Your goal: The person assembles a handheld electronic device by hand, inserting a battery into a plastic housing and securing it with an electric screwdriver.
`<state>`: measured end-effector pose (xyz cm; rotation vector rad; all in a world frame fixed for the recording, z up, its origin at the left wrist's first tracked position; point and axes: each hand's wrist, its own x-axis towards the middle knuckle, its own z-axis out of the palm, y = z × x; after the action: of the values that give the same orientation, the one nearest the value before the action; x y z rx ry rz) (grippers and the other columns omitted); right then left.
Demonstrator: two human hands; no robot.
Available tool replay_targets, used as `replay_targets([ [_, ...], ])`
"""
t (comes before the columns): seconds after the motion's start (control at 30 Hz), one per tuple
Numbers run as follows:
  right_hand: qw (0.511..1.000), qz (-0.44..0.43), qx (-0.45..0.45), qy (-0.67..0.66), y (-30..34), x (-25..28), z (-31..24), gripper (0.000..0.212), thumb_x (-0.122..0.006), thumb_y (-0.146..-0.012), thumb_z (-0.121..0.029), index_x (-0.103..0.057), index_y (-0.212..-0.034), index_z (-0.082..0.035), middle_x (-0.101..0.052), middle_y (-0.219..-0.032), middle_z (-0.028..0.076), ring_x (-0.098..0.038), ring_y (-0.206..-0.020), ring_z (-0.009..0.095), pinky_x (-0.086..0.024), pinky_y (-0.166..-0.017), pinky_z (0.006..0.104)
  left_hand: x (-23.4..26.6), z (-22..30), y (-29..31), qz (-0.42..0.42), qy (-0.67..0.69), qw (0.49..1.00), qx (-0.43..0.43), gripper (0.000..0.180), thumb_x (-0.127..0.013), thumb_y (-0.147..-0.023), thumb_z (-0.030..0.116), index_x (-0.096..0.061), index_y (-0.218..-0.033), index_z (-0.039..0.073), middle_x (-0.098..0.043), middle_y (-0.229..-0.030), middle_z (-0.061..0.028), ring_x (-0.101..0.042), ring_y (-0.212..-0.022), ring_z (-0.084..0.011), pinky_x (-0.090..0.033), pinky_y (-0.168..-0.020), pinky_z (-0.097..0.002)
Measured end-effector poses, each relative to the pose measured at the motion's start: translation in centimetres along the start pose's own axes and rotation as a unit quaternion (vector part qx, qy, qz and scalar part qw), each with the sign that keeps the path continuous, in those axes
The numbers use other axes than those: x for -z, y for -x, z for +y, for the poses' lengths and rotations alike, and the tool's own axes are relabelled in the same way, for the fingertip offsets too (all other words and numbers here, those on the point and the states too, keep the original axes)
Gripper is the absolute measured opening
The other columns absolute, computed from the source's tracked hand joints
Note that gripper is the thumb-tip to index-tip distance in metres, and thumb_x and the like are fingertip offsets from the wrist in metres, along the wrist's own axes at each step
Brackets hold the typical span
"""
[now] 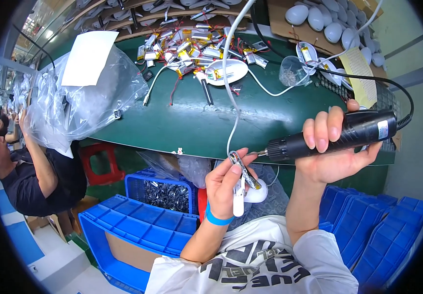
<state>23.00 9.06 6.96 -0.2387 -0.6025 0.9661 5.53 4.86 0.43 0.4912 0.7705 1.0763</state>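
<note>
My right hand (325, 164) is wrapped round a black electric screwdriver (282, 148), held sideways with its bit pointing left. The bit's tip is close to my left fingertips; whether it touches anything is hard to see. In my left hand (221, 188), pinched between thumb and fingers, is a small white plastic device (239, 202) with its casing uncovered and shiny inner parts showing. A rounded white part (256, 192) sits at its lower side. A white cable (231, 130) hangs down to the device's top end. My fingers hide part of the casing.
On the green table (192, 125) lie a heap of wired battery packs (201, 46), white shells (238, 71), a clear cup (290, 73) of small metal pieces and a plastic bag (108, 73). Blue crates (143, 220) flank me. A co-worker (40, 171) sits at left.
</note>
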Motion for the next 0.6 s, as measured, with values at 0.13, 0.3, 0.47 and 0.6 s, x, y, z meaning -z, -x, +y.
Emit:
replay_targets([
  [0.13, 1.0, -0.011, 0.005, 0.007, 0.0, 0.08, -0.01, 0.067, -0.041, -0.092, -0.058, -0.044, -0.127, -0.001, -0.048, -0.076, 0.008, -0.043, -0.056, 0.017, -0.041, -0.053, 0.0324, -0.18, 0.09, -0.03, 0.003, -0.021, 1.0, -0.001, 0.038, -0.055, -0.095, 0.016, -0.055, -0.127, -0.006, -0.064, -0.117, -0.0212, -0.065, -0.078, -0.0159, -0.048, -0.06, -0.0234],
  [0.3, 1.0, -0.012, 0.013, 0.02, 0.1, 0.08, 0.17, 0.069, -0.039, -0.092, -0.06, -0.045, -0.127, -0.001, -0.048, -0.075, 0.008, -0.042, -0.054, 0.017, -0.04, -0.05, 0.0324, -0.27, 0.23, 0.0, 0.0, -0.057, 0.998, -0.007, 0.038, -0.055, -0.096, 0.015, -0.055, -0.127, -0.006, -0.064, -0.118, -0.0211, -0.065, -0.08, -0.0155, -0.051, -0.064, -0.0249],
  [0.47, 0.999, -0.006, 0.02, 0.042, 0.26, -0.22, 0.23, 0.07, -0.037, -0.092, -0.062, -0.045, -0.127, -0.002, -0.048, -0.074, 0.007, -0.042, -0.051, 0.016, -0.039, -0.049, 0.0321, -0.35, 0.03, 0.13, 0.001, -0.081, 0.996, -0.03, 0.039, -0.055, -0.096, 0.012, -0.053, -0.13, -0.007, -0.063, -0.118, -0.0218, -0.065, -0.083, -0.0155, -0.053, -0.07, -0.0276],
  [0.6, 0.998, -0.014, 0.018, 0.054, 0.37, -0.16, 0.3, 0.071, -0.036, -0.092, -0.063, -0.046, -0.128, -0.002, -0.049, -0.073, 0.006, -0.042, -0.051, 0.016, -0.038, -0.049, 0.032, -0.68, 0.27, 0.47, 0.005, -0.085, 0.996, -0.022, 0.04, -0.055, -0.096, 0.011, -0.051, -0.132, -0.006, -0.064, -0.117, -0.0218, -0.065, -0.083, -0.0156, -0.053, -0.071, -0.0275],
])
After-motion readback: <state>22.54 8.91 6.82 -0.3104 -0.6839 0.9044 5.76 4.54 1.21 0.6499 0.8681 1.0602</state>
